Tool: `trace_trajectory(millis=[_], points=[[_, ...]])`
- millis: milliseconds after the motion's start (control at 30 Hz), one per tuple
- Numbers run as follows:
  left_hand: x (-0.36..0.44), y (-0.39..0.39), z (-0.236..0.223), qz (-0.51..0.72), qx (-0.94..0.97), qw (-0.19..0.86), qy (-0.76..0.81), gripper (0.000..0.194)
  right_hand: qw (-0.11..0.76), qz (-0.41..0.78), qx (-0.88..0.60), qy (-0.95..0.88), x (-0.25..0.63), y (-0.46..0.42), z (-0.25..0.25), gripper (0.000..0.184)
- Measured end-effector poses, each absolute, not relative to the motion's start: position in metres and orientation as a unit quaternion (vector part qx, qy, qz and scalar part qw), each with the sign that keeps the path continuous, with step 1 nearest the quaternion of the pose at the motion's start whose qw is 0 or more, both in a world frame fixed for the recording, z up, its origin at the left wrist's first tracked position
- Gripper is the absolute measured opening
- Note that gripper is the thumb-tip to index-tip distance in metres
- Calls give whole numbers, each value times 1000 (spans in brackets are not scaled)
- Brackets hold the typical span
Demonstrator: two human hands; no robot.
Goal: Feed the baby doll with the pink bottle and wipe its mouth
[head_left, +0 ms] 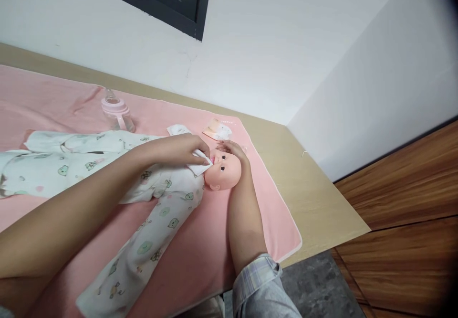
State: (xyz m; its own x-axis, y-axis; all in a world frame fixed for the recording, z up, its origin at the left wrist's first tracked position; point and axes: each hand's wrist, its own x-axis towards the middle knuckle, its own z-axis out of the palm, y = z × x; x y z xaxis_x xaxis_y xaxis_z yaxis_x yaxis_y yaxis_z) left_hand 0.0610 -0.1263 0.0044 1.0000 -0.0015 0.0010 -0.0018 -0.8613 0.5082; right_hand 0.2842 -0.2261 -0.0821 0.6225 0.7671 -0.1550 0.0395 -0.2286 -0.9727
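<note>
A baby doll in white printed pyjamas (157, 198) lies on a pink blanket (200, 260), its bare head (224, 171) to the right. My left hand (181, 148) pinches a small white wipe (199, 165) and presses it at the doll's mouth and chin. My right hand (234, 152) curls round the top of the doll's head, steadying it.
A pink baby bottle (116, 112) stands on the blanket behind the doll. A white folded cloth (178, 129) and a small peach packet (217, 129) lie near the head. The beige table (315, 198) ends at the right over a wooden floor (411, 241); white walls stand behind.
</note>
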Motion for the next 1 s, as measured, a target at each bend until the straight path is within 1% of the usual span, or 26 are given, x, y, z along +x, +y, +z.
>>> trace_trajectory(millis=[100,300,500,833,1000], points=[[60,-129,5,5,967,253,14,26,551,315,-718,-284,281,-228,-78,11],[60,-134,3,14,973,227,30,23,574,310,-706,-278,276,-230,-77,10],[59,-136,4,43,975,210,58,17,563,305,-711,-289,276,-232,-75,8],[64,-129,-3,83,975,200,49,20,613,349,-660,-259,294,-218,-96,7],[68,-127,-7,124,973,190,48,20,594,347,-670,-280,295,-218,-97,9]])
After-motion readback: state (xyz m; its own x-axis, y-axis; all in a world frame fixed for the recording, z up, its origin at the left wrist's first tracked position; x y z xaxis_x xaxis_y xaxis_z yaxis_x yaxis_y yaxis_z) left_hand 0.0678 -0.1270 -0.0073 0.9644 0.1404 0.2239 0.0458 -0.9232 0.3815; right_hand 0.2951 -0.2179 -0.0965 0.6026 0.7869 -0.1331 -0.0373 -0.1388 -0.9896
